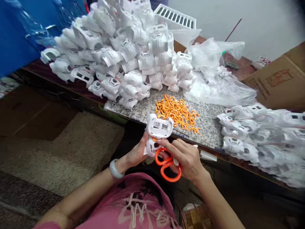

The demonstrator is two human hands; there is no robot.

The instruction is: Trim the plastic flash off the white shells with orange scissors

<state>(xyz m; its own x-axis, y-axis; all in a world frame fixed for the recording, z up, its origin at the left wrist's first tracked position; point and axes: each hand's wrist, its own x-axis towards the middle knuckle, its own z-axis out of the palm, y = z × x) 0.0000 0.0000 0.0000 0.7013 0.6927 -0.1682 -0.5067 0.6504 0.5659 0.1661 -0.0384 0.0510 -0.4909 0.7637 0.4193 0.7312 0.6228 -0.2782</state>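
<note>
In front of my body, just off the table edge, my left hand (137, 149) grips a white plastic housing (160, 126) from its left side. The housing has rectangular slots on top and a round dark opening lower down. A bit of orange shows in its middle, by the fingertips of my right hand (188, 156). That hand is closed around a pair of scissors with orange-red handles (170, 168); the blades are hidden by the hand. My right index finger touches the housing. Small orange curved clips (177, 113) lie in a loose heap beyond it on the speckled tabletop.
A tall pile of similar white housings (114, 57) fills the table's back left. More housings (262, 133) are stacked at the right. Clear plastic bags (214, 79) and a cardboard box (281, 78) stand behind. A white slotted crate (176, 19) is at the back.
</note>
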